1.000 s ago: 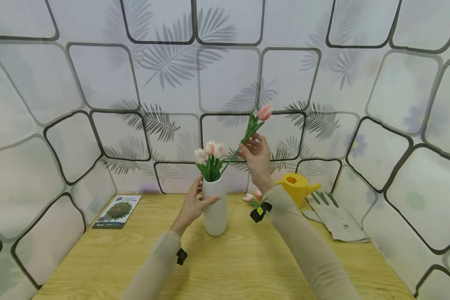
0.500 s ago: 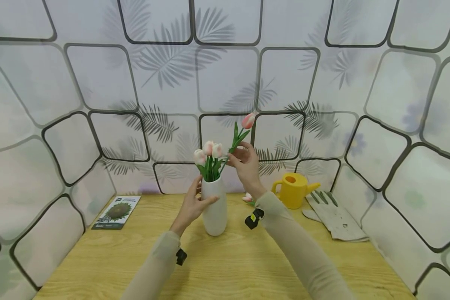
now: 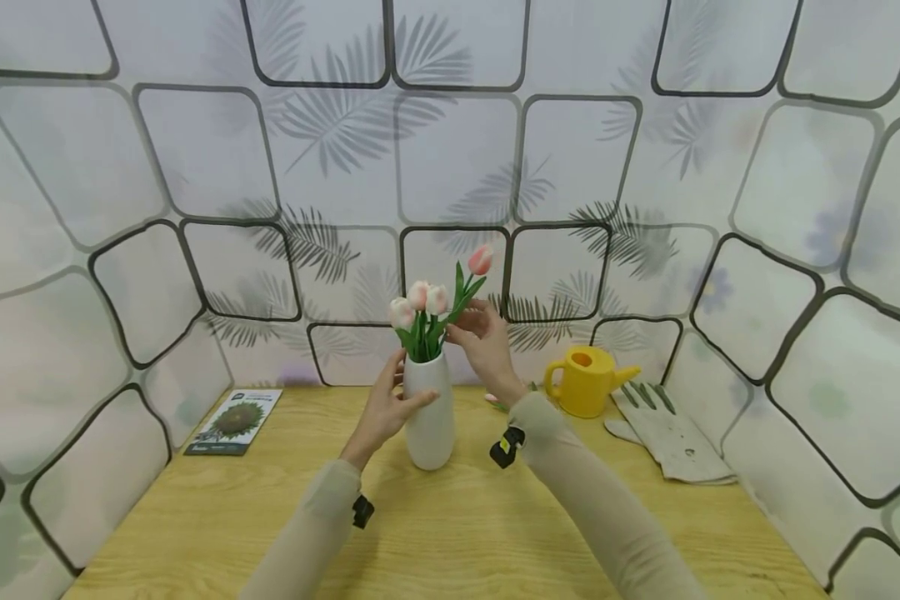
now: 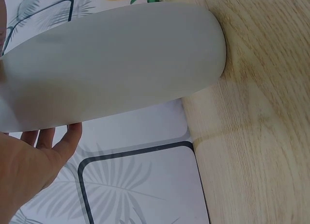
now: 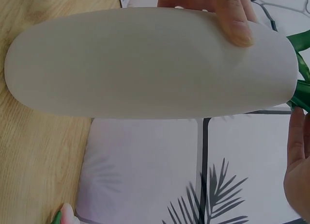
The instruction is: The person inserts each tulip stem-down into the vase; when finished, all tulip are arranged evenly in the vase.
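Note:
A white vase (image 3: 430, 425) stands upright on the table with several pale pink tulips (image 3: 418, 297) in its mouth. My left hand (image 3: 384, 408) holds the vase from the left, its thumb across the front and its fingers behind; the left wrist view shows the fingers on the vase wall (image 4: 121, 64). Beside the vase mouth, my right hand (image 3: 486, 342) pinches a darker pink tulip (image 3: 480, 260) that leans to the right above the others. Its lower stem is hidden among the leaves at the rim. In the right wrist view the fingers touch green leaves (image 5: 301, 94).
A yellow watering can (image 3: 585, 383) stands at the back right, with white gloves (image 3: 675, 442) lying beside it. More tulip parts (image 3: 495, 402) lie behind my right wrist. On the left lies a seed packet (image 3: 236, 423) with a flower picture. Patterned walls enclose the table.
My right hand has moved left and down with the darker tulip, bringing its stem into the vase mouth. My left hand and the vase have stayed in place.

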`<state>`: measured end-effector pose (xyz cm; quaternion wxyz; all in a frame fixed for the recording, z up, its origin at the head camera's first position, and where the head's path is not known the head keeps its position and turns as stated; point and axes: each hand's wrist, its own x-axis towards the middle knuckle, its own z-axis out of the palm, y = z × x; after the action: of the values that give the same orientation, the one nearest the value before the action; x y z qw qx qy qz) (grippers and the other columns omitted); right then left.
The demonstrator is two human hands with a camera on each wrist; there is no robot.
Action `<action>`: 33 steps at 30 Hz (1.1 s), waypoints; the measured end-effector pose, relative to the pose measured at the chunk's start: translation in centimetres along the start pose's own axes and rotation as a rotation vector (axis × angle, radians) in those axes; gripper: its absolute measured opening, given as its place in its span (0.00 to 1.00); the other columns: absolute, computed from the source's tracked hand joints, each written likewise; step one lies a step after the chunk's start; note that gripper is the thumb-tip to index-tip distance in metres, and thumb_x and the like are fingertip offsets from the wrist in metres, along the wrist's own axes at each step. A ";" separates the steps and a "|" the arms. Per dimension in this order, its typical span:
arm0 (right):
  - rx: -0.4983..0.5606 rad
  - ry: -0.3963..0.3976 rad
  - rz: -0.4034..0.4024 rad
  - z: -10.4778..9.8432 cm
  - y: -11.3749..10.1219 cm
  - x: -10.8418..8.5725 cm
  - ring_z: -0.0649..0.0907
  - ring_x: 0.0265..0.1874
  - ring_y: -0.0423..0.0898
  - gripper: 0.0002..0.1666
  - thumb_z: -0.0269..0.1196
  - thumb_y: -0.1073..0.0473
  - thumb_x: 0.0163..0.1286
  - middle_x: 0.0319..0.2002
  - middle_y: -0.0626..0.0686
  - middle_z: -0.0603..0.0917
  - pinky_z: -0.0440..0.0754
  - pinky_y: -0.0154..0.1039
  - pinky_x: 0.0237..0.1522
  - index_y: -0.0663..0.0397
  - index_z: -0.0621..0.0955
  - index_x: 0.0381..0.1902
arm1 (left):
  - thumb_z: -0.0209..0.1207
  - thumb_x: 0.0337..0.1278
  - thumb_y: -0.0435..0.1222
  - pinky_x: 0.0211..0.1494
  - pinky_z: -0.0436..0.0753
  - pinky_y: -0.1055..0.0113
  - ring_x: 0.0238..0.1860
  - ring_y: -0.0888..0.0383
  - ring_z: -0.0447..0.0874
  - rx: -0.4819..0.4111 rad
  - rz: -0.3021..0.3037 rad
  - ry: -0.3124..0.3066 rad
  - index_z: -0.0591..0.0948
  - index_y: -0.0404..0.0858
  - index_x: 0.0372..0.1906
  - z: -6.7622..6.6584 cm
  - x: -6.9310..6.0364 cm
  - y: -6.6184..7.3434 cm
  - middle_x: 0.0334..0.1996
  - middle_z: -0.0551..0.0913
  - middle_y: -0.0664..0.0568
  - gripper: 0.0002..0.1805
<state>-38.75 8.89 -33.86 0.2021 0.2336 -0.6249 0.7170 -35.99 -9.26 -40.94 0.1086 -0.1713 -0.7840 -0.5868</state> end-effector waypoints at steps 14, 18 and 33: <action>-0.130 -0.033 0.015 0.5 1.0 -1.1 0.83 0.39 0.41 0.21 0.66 0.70 0.64 0.45 0.64 0.83 0.83 0.36 0.46 0.66 0.78 0.56 | 0.72 0.52 0.44 0.62 0.75 0.43 0.64 0.43 0.70 -0.008 0.005 0.004 0.55 0.52 0.77 0.0 0.1 -0.3 0.65 0.69 0.43 0.51; -0.125 -0.025 0.036 0.8 1.3 -1.1 0.83 0.36 0.39 0.18 0.67 0.71 0.62 0.41 0.60 0.84 0.82 0.33 0.43 0.66 0.78 0.50 | 0.72 0.52 0.45 0.62 0.75 0.43 0.65 0.42 0.70 -0.009 0.002 0.002 0.55 0.52 0.77 -0.1 0.0 -0.1 0.65 0.68 0.43 0.51; -0.191 -0.028 0.074 1.1 1.8 -1.2 0.84 0.39 0.42 0.21 0.68 0.68 0.61 0.42 0.63 0.86 0.82 0.41 0.46 0.58 0.80 0.53 | 0.71 0.53 0.44 0.63 0.75 0.43 0.65 0.43 0.70 -0.015 -0.006 -0.009 0.56 0.52 0.76 -0.1 0.2 -0.1 0.65 0.69 0.44 0.49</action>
<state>-38.77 7.59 -35.86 0.1881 0.2002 -0.7012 0.6579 -36.26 -9.36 -40.90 0.1020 -0.1726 -0.7806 -0.5921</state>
